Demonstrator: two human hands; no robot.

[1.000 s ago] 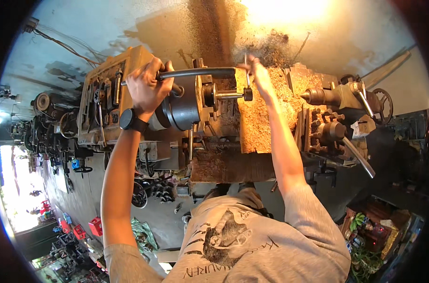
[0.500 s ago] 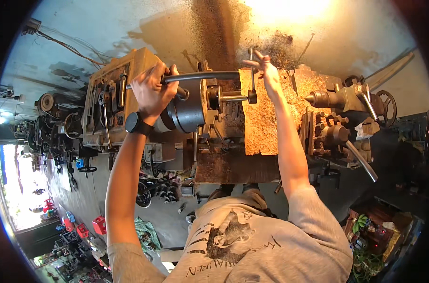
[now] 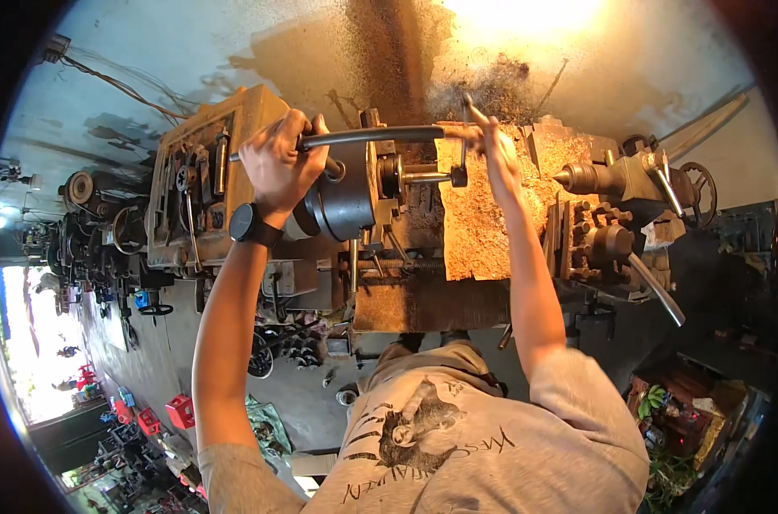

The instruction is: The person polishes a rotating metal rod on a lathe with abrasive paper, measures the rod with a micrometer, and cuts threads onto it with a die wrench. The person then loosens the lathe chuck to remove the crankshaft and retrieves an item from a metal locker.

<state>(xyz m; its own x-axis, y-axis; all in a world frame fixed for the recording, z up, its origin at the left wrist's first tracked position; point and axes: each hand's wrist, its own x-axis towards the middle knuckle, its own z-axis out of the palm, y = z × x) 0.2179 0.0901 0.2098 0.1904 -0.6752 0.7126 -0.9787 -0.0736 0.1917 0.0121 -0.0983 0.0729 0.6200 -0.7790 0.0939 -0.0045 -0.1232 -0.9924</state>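
Observation:
My left hand (image 3: 277, 167), with a black watch on its wrist, is closed around the left part of a long dark metal bar (image 3: 380, 135). The bar lies across the top of a lathe's grey chuck (image 3: 346, 197). My right hand (image 3: 496, 152) grips the bar's right end, where a thin rod (image 3: 464, 107) crosses it and sticks up past my fingers. A short steel shaft (image 3: 423, 177) projects from the chuck, just below the bar. Both forearms reach up from the lower edge.
Brown chips cover the lathe carriage (image 3: 483, 223). The tailstock (image 3: 611, 180) with its handwheel (image 3: 697, 193) is at the right. The yellowish headstock (image 3: 200, 188) with levers is at the left. Gears lie on the floor (image 3: 295, 343), and red crates (image 3: 179, 411) stand at the lower left.
Both hands keep their hold on the bar. The bar's right end has risen slightly and the whole view has shifted a little.

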